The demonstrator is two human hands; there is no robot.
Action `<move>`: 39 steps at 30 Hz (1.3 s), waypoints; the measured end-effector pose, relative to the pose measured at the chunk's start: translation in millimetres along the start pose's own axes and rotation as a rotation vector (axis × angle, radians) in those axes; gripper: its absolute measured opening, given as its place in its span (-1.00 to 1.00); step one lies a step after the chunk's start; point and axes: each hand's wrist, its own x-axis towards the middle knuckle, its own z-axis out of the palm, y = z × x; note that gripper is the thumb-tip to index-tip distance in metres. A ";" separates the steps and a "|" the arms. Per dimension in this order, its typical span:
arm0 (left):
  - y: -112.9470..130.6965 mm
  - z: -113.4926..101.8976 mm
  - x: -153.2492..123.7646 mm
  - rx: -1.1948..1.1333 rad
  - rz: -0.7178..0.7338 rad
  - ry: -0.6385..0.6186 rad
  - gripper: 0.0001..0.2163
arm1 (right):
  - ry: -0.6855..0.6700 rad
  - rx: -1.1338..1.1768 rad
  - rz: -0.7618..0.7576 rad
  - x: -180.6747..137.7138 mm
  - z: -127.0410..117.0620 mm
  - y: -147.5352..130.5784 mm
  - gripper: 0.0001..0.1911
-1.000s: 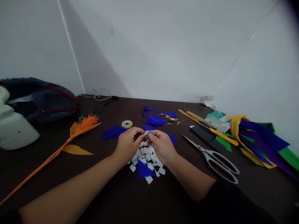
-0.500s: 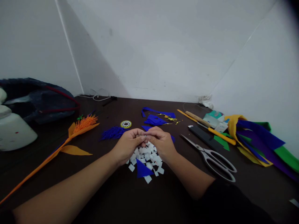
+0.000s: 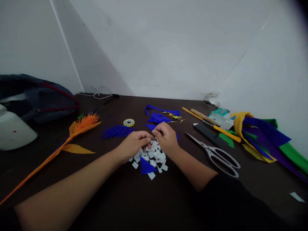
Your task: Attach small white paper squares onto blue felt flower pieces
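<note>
My left hand [image 3: 136, 145] hovers over a pile of small white paper squares [image 3: 159, 156], thumb and fingers pinched together. Just to its right, my right hand [image 3: 166, 138] is also pinched, its fingertips a little apart from the left ones. Whatever lies between the fingers of either hand is too small to make out. On the near side of the pile rests a blue triangle [image 3: 146, 167] of paper or cloth. Twisted blue strips [image 3: 117, 131] lie behind my left hand, beside a yellow-rimmed tape roll [image 3: 129, 122].
Scissors [image 3: 214, 154] lie open-bladed or closed, I cannot tell, right of the pile. Beyond them are a black bar [image 3: 210, 136], a yellow-handled tool [image 3: 227, 133] and coloured sheets [image 3: 262, 134]. An orange paper flower [image 3: 84, 123], a white bottle [image 3: 16, 131] and a dark bag [image 3: 48, 102] stand left.
My hands have parted slightly, the right fingertips drawing away from the left. The whole scene has shifted a little upward in view.
</note>
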 end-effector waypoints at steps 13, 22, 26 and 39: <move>-8.7 -13.0 -4.7 0.869 0.289 -0.387 -0.75 | -0.028 0.247 0.360 2.9 0.6 20.0 -0.88; -6.7 -14.8 -2.2 0.601 0.205 -0.294 -0.89 | 0.096 0.293 0.390 4.9 0.5 20.6 -0.77; -4.3 -15.3 -1.7 0.412 0.090 -0.137 -0.86 | 0.175 0.290 0.387 4.8 -0.3 26.0 -0.67; -11.4 -11.8 2.0 0.191 0.035 0.202 -0.82 | -0.241 0.550 0.474 -1.8 -6.5 12.1 -0.87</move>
